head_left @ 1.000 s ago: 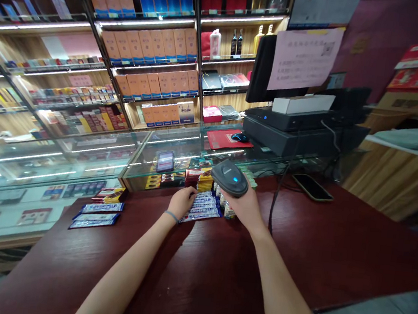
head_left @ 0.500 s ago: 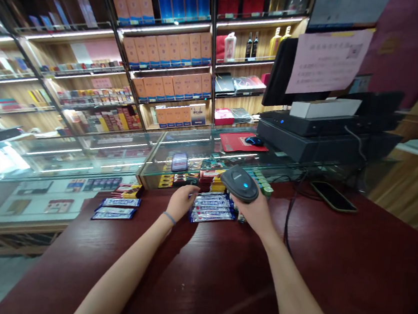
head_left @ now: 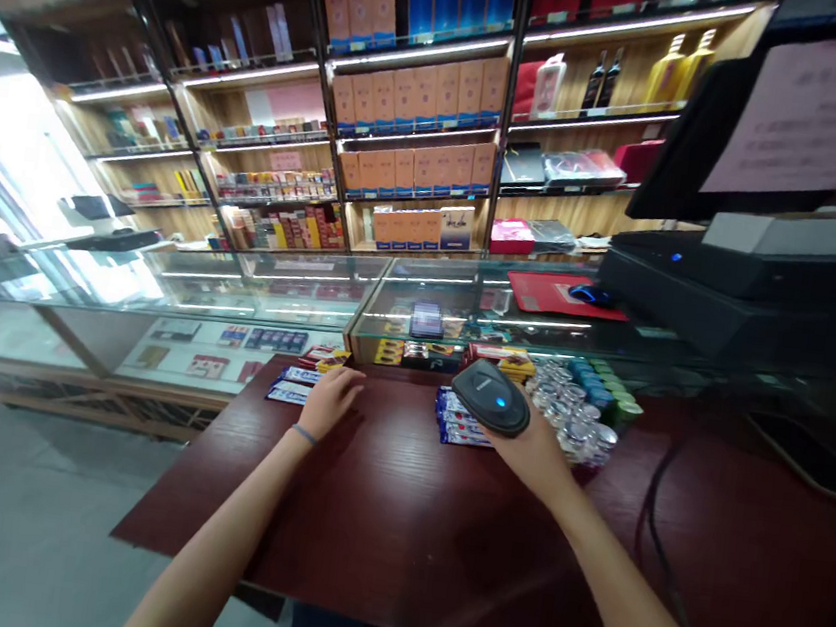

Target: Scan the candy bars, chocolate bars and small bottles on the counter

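Scanner (head_left: 491, 397) sits just right of the frame's centre, right hand (head_left: 532, 452) clamped round it, fingers mostly hidden. The left hand (head_left: 328, 404), fingers slightly bent, overlaps blue-white packets (head_left: 289, 393) left of centre; whether it pinches any, I cannot tell. A packet stack (head_left: 460, 429) lies behind the scanner, near silver-topped containers (head_left: 578, 430).

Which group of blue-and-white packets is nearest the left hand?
The leftmost group, beside the left hand; the other group is partly hidden behind the scanner in the right hand.
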`<state>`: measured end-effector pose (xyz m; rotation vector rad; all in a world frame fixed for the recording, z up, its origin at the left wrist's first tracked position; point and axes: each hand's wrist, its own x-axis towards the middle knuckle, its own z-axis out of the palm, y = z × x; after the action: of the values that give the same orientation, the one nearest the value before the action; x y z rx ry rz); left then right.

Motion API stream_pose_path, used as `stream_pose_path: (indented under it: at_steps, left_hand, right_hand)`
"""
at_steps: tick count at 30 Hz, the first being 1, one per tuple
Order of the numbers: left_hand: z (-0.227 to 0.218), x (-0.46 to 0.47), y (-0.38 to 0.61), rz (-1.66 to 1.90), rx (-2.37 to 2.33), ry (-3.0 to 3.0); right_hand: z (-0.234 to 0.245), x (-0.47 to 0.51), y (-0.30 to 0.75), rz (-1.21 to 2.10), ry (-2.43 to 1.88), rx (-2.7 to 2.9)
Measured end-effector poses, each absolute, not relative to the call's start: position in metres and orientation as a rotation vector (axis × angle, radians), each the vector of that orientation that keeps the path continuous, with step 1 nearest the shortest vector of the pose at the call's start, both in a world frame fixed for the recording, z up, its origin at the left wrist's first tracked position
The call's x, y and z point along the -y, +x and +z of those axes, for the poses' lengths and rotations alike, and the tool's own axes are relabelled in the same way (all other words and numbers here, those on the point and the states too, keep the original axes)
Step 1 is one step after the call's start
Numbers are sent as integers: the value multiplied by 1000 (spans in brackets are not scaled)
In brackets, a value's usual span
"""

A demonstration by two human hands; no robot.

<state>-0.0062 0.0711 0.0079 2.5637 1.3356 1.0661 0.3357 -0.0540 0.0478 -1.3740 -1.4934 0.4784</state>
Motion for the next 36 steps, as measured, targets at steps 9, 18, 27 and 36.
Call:
stream_pose_path:
  at_steps: [9, 18, 27, 36]
  left_hand:
    - [-5, -76, -83, 929, -1489, 2524]
    - [-16, -82, -109, 742, -1595, 2519]
    - [-15, -81, -106, 679, -1678, 2545]
    - [8, -61, -62, 1401, -1456, 2114]
  right_hand:
    - [32, 52, 290, 511, -1389, 1691]
    - [11, 52, 280, 480, -1413, 1896]
    - [9, 53, 281, 505, -1421, 1868]
    - [15, 53, 287, 534, -1429, 1730]
